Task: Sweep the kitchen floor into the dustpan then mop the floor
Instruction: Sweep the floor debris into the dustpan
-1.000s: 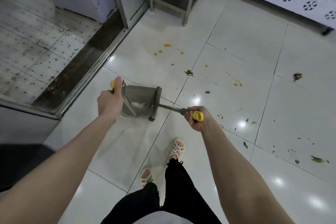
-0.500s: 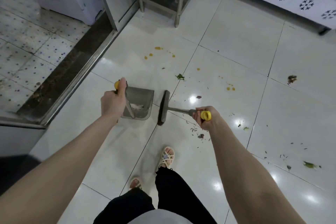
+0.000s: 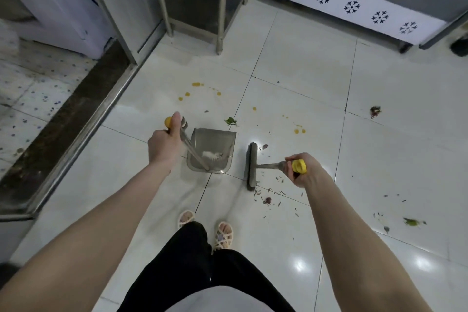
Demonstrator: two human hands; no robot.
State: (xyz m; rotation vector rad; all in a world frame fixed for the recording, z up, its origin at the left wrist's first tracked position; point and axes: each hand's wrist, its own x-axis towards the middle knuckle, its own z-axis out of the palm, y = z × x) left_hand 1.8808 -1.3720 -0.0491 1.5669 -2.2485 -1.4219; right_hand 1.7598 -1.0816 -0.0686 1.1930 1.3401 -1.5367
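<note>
Sweeping is looking barely underway, and mopping isn't happening yet, with no mop showing anywhere. The glossy white tiled floor [image 3: 304, 63] is carrying scraps all across its 3 to 5 o'clock stretch, plus orange drips [image 3: 196, 84] up around 12. The grey long-handled metal dustpan [image 3: 215, 142] is sitting on the tiles dead centre, holding just a white fluffy clump [image 3: 211, 154], so I'm guessing most of the mess is left. The grey flat-headed broom with the yellow-capped handle [image 3: 252, 164] is standing at the pan's 3 o'clock, near but apart from it, with a little pile of dark bits [image 3: 266, 197] lying at its 5 o'clock. The left hand [image 3: 162, 145] is clenching the pan's yellow-tipped handle, and the right hand [image 3: 301, 172] is wrapping round the broom grip.

Room-wise, the white snowflake-patterned cabinet base [image 3: 329, 7] is boxing things in at 1 to 2 o'clock. The dark stone threshold with its steel strip [image 3: 63, 129] is running along 9 to 11, and steel table legs [image 3: 220, 7] are standing at 12. Loads of open tile at 3. A small green leaf [image 3: 230, 121] is lying just off the pan's 12 o'clock edge.
</note>
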